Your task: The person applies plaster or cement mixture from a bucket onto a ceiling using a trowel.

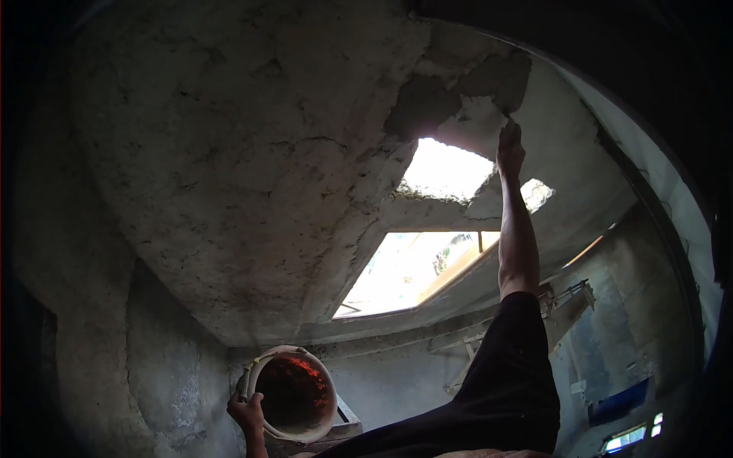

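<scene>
My left hand (246, 412) is closed on the near-left rim of a round bucket (334, 404) at the lower middle. The bucket tilts its mouth towards me, and its dark inside shows orange-red patches. My right arm, in a dark sleeve, stretches up to the wall. There my right hand (510, 151) is closed in a fist beside a patch of dark, wet-looking mortar (420, 105). A small thin tip shows above the fist, but what it grips cannot be made out. Between fist and mortar lies a paler grey patch (477, 120).
A bright opening (447, 169) pierces the wall below the mortar, with a larger window opening (389, 275) beneath it. Rough, cracked plaster (229, 175) covers the left. Wooden pieces (569, 298) and a blue object (620, 401) stand at the lower right. A dark curved edge (649, 183) borders the right.
</scene>
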`<control>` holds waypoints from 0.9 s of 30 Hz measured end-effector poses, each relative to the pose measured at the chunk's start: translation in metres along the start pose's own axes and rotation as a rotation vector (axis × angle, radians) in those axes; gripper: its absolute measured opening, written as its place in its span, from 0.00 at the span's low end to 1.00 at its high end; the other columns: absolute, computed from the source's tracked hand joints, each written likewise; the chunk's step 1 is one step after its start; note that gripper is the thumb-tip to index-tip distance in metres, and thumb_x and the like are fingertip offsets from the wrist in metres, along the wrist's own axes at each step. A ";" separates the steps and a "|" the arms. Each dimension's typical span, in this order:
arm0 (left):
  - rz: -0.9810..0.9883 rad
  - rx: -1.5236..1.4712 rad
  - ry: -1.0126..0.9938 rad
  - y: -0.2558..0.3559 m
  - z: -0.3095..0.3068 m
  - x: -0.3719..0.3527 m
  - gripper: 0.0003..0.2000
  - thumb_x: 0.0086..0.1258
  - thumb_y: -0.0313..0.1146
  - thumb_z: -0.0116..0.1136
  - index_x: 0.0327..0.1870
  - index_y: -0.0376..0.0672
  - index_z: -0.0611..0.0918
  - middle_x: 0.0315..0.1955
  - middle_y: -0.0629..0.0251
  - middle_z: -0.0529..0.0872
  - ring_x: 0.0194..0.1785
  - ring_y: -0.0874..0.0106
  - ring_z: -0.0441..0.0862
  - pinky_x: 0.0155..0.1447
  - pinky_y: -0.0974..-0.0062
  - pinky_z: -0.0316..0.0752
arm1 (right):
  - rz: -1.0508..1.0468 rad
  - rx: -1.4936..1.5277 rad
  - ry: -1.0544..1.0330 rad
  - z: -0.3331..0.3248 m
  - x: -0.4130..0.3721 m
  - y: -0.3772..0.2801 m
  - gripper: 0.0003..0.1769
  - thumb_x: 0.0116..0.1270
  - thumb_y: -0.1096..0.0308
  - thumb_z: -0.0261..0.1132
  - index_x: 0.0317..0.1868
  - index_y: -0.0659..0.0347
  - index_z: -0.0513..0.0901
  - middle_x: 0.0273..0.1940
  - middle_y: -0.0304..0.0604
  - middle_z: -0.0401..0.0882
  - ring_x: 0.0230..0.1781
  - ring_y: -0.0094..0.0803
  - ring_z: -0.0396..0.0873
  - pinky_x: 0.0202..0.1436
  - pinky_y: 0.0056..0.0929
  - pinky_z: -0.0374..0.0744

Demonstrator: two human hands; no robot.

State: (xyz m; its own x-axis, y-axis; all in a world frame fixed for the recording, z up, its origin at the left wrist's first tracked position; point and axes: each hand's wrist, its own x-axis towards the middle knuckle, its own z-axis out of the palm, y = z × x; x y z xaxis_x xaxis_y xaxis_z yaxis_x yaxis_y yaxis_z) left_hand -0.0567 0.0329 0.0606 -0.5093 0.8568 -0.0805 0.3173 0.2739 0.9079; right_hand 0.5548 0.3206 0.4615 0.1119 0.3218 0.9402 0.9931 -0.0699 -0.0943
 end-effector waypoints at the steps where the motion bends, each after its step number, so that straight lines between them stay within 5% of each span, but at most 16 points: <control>1: 0.003 -0.012 -0.014 -0.002 -0.002 0.001 0.12 0.40 0.30 0.63 0.21 0.32 0.74 0.15 0.59 0.75 0.20 0.64 0.71 0.29 0.66 0.68 | -0.019 -0.064 0.003 0.001 -0.009 0.002 0.20 0.72 0.60 0.50 0.61 0.54 0.66 0.56 0.51 0.71 0.46 0.52 0.78 0.42 0.44 0.79; 5: 0.031 0.043 -0.001 -0.002 -0.007 0.004 0.11 0.40 0.29 0.63 0.21 0.32 0.75 0.15 0.59 0.76 0.20 0.65 0.71 0.30 0.65 0.69 | -0.137 -0.342 0.047 0.028 -0.040 0.056 0.21 0.73 0.58 0.47 0.62 0.57 0.65 0.56 0.52 0.70 0.43 0.51 0.79 0.40 0.42 0.81; 14: 0.045 0.000 0.011 -0.012 -0.002 0.004 0.14 0.40 0.28 0.62 0.29 0.30 0.81 0.22 0.56 0.82 0.26 0.63 0.79 0.35 0.66 0.74 | 0.045 0.087 0.064 -0.006 -0.009 -0.032 0.23 0.72 0.55 0.48 0.63 0.55 0.65 0.57 0.54 0.71 0.49 0.56 0.76 0.47 0.47 0.78; 18: 0.035 0.052 0.005 -0.016 -0.004 0.004 0.12 0.40 0.28 0.63 0.27 0.30 0.79 0.20 0.56 0.81 0.24 0.63 0.76 0.34 0.65 0.72 | 0.118 0.113 -0.001 -0.001 0.009 -0.051 0.23 0.71 0.54 0.50 0.62 0.53 0.66 0.55 0.54 0.73 0.48 0.59 0.76 0.45 0.51 0.76; 21: 0.031 0.075 -0.009 -0.018 -0.004 0.004 0.12 0.40 0.29 0.63 0.25 0.31 0.77 0.19 0.56 0.79 0.23 0.63 0.75 0.33 0.65 0.71 | 0.016 0.062 0.027 0.013 0.011 -0.054 0.19 0.70 0.54 0.50 0.57 0.52 0.68 0.41 0.54 0.80 0.39 0.61 0.78 0.40 0.52 0.77; 27: 0.040 0.047 -0.044 -0.004 -0.002 -0.001 0.12 0.40 0.29 0.64 0.24 0.32 0.77 0.17 0.57 0.78 0.22 0.63 0.73 0.31 0.65 0.70 | -0.017 -0.038 -0.068 0.012 0.017 -0.060 0.19 0.70 0.55 0.50 0.57 0.52 0.66 0.46 0.53 0.76 0.37 0.59 0.78 0.37 0.52 0.77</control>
State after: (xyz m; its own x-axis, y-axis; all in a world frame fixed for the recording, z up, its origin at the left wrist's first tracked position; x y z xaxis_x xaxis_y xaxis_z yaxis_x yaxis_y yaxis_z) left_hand -0.0590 0.0304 0.0577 -0.4603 0.8855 -0.0630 0.3748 0.2582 0.8904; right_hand 0.4980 0.3413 0.4794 0.0987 0.3866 0.9170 0.9929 -0.0991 -0.0651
